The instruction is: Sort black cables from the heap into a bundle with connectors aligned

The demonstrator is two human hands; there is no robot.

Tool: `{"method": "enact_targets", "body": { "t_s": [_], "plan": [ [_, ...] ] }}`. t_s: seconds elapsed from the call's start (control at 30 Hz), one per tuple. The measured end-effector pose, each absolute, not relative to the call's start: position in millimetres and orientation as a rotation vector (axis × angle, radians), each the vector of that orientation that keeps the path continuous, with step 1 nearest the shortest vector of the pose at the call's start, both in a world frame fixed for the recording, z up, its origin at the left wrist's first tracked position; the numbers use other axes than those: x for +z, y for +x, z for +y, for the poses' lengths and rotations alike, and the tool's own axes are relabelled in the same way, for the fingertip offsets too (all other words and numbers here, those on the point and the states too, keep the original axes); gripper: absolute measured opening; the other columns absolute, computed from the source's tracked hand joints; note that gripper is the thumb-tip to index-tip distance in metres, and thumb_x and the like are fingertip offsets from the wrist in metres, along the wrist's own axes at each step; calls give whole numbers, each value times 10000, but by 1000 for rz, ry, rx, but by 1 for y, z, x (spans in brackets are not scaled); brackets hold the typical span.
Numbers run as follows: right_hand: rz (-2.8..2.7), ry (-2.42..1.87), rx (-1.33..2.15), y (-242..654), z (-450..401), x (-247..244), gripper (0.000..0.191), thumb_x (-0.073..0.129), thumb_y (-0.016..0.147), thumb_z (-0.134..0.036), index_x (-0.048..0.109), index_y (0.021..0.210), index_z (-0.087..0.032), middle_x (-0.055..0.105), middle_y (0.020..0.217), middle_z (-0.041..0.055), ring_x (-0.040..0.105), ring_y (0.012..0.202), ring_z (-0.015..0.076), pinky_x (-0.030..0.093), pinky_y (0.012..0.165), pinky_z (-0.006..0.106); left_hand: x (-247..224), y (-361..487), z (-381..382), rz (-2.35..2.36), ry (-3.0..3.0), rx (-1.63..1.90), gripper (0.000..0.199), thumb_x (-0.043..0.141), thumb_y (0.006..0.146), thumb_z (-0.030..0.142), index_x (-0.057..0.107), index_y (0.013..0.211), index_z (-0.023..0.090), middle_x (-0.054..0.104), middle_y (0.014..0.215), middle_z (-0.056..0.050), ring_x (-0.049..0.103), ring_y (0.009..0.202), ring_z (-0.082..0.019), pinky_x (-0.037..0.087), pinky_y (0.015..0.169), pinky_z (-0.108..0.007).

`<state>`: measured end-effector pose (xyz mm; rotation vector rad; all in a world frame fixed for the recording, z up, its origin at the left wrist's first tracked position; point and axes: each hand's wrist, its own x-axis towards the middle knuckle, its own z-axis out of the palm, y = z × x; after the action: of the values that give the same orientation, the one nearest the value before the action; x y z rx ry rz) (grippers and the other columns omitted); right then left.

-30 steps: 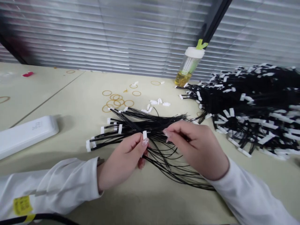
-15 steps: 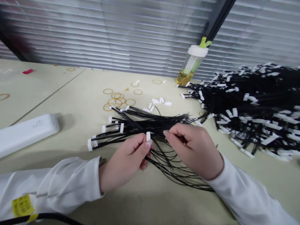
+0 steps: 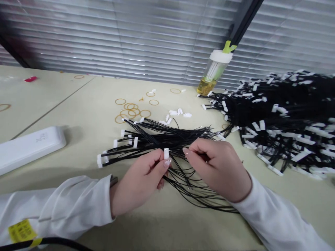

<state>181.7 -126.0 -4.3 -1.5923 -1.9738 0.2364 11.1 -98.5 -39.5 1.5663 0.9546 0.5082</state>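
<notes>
Pinching a small white plastic connector point(image 3: 166, 153) with our left hand point(image 3: 138, 183), and thin black wires point(image 3: 195, 152) with our right hand point(image 3: 217, 170).

Our left thumb and fingers are together, clamped on the connector, which belongs to a loose bundle of black wires with white connectors point(image 3: 157, 139) lying on the pale table point(image 3: 170, 226). Our right fingertips point(image 3: 186, 150) are closed together on wires of this bundle, just beside the left hand. A large heap of the same wires point(image 3: 274, 111) lies to the right. Behind it, a clear plastic bottle with a white cap point(image 3: 216, 71) holds yellow liquid. Orange rubber bands point(image 3: 131, 111) and loose white connectors point(image 3: 178, 113) lie near the bundle.
</notes>
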Motion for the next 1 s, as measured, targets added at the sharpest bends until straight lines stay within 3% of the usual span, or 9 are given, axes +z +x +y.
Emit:
{"method": "enact_targets", "body": {
  "t_s": [0.13,0.4,0.7,0.87,1.0],
  "plan": [
    [-1965,-1608,302,181,-126,-5,264,499,773,-230,445,528,-149,393,432,-62,297,423,30,264,444,166,-40,11,-98,965,1576,495,239,355,853,339,407,673,189,444,595,52,439,486,-74,375,464,-193],
    [-1986,-1557,466,179,-122,-10,228,448,825,-271,555,658,-160,530,559,-34,434,512,48,323,513,172,-37,8,-100,888,1689,500,249,351,856,304,434,655,184,445,550,48,424,494,-80,358,478,-192],
    [-1967,-1498,482,176,-123,-10,191,465,815,-240,543,661,-161,515,558,-36,422,505,51,324,505,171,-38,9,-99,854,1542,514,257,355,861,329,424,664,178,424,582,46,414,487,-68,365,462,-188],
    [-1659,-1613,277,215,-106,-4,203,488,800,-297,551,675,-150,503,564,-13,425,528,69,339,506,180,-41,9,-96,871,1319,642,249,394,845,377,476,740,167,461,651,35,466,500,-61,403,466,-191],
    [-1958,-1605,542,233,-93,-19,245,524,764,-308,553,605,-123,484,506,-18,380,478,57,307,478,184,-41,8,-96,844,1208,778,232,417,842,368,495,762,164,471,676,31,487,549,-66,452,506,-196]
  ]
}}
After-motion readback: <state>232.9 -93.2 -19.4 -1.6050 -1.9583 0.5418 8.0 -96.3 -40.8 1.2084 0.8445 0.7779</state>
